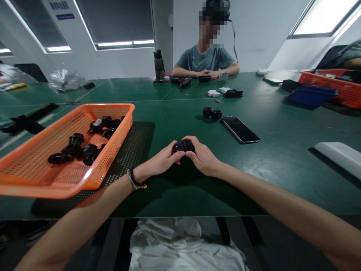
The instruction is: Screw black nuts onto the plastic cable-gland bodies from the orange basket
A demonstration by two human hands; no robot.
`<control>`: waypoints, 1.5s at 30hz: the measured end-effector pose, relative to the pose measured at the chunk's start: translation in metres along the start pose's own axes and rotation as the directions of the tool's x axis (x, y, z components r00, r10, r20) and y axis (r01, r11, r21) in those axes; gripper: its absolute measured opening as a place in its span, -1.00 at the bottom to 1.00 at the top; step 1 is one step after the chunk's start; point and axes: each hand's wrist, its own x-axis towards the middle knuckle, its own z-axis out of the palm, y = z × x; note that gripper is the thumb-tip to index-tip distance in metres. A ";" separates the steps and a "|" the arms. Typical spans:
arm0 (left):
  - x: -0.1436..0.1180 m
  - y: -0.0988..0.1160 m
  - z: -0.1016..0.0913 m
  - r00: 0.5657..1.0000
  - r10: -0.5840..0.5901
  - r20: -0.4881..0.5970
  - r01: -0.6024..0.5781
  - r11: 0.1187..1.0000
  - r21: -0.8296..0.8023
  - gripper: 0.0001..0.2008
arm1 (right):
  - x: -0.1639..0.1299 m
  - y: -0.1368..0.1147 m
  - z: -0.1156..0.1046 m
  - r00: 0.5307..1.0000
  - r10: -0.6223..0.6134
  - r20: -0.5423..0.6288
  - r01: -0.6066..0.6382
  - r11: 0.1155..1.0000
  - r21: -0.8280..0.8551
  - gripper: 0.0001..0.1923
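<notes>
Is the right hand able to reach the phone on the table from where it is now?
Probably yes. The phone lies flat on the green table, ahead and right of the right hand, with bare mat between. But both hands now grip a black part.

Black part (184, 145) mostly hidden between left hand (163, 160) and right hand (203, 158); shape unclear. Orange basket (113, 150) cut by frame edge at 9 o'clock. White object (340, 156) at 3 o'clock cropped, identity unclear. Small items (222, 92) at 12 o'clock too small to identify.
</notes>
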 end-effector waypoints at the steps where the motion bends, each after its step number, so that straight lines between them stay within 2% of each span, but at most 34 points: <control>1: 0.000 0.000 -0.001 1.000 0.006 -0.019 -0.006 0.999 0.032 -0.73 | 0.000 -0.001 0.000 1.000 0.016 0.000 -0.016 1.000 0.011 -0.46; 3: 0.000 0.000 -0.002 0.999 0.016 -0.049 -0.012 0.997 0.072 -0.73 | 0.000 -0.003 0.001 0.999 0.049 0.007 -0.050 0.998 0.026 -0.46; 5: 0.002 0.000 -0.002 0.998 0.017 -0.057 -0.014 0.999 0.045 -0.72 | 0.001 -0.001 0.002 0.998 0.061 0.009 -0.061 0.998 0.029 -0.46; 8: 0.006 0.001 0.002 0.998 -0.057 -0.009 0.054 0.980 -0.192 -0.66 | 0.006 0.005 0.002 1.000 -0.007 -0.028 0.007 1.000 -0.003 -0.45; 10: 0.011 0.003 0.009 0.989 -0.146 0.021 0.144 0.923 -0.357 -0.62 | 0.008 0.009 0.003 0.996 -0.066 -0.057 0.063 0.996 -0.056 -0.43; 11: 0.013 0.003 0.012 0.982 -0.188 0.002 0.174 0.905 -0.389 -0.57 | 0.009 0.011 0.004 0.994 -0.081 -0.069 0.075 0.994 -0.085 -0.42; 13: 0.016 0.005 0.020 0.958 -0.236 -0.162 0.161 0.913 -0.375 -0.51 | 0.010 0.012 0.008 0.992 -0.098 -0.078 0.088 0.988 -0.125 -0.40; 16: 0.016 0.007 0.026 0.875 -0.211 -0.436 0.111 0.964 -0.243 -0.55 | 0.009 0.008 0.015 0.990 -0.091 -0.107 0.077 0.989 -0.125 -0.41; 18: 0.014 0.008 0.027 0.835 -0.141 -0.532 0.082 0.988 -0.133 -0.60 | 0.008 0.003 0.020 0.990 -0.059 -0.131 0.047 0.995 -0.091 -0.43; 20: 0.012 0.009 0.026 0.813 -0.066 -0.579 0.063 0.998 -0.026 -0.62 | 0.006 -0.003 0.024 0.989 -0.011 -0.149 0.003 0.999 -0.049 -0.43; 25: 0.007 0.008 0.025 0.823 0.036 -0.567 0.058 0.987 0.148 -0.67 | 0.002 -0.013 0.026 0.980 0.142 -0.141 -0.136 0.989 0.051 -0.46; 28: 0.009 0.005 0.023 0.838 0.052 -0.544 0.044 0.986 0.162 -0.67 | 0.002 -0.012 0.024 0.985 0.133 -0.108 -0.127 0.990 0.064 -0.49; 32: 0.014 0.001 0.015 0.861 0.011 -0.508 0.087 0.982 0.167 -0.64 | 0.008 -0.002 0.019 0.988 0.155 0.005 -0.155 0.987 0.029 -0.62; 35: 0.016 0.000 0.010 0.877 0.004 -0.481 0.164 0.938 0.306 -0.64 | 0.014 0.006 0.014 0.983 0.176 0.059 -0.176 0.984 -0.014 -0.70; 38: 0.016 -0.001 0.007 0.896 0.019 -0.444 0.201 0.874 0.442 -0.70 | 0.018 0.013 0.008 0.981 0.166 0.098 -0.165 0.986 -0.016 -0.65; 41: 0.017 -0.004 0.008 0.905 0.089 -0.417 0.133 0.871 0.473 -0.73 | 0.018 0.018 0.005 0.983 0.154 0.104 -0.149 0.987 -0.053 -0.56; 45: 0.019 -0.012 0.011 0.908 0.199 -0.369 0.013 0.867 0.498 -0.67 | 0.020 0.027 0.002 0.983 0.174 0.056 -0.168 0.982 -0.089 -0.60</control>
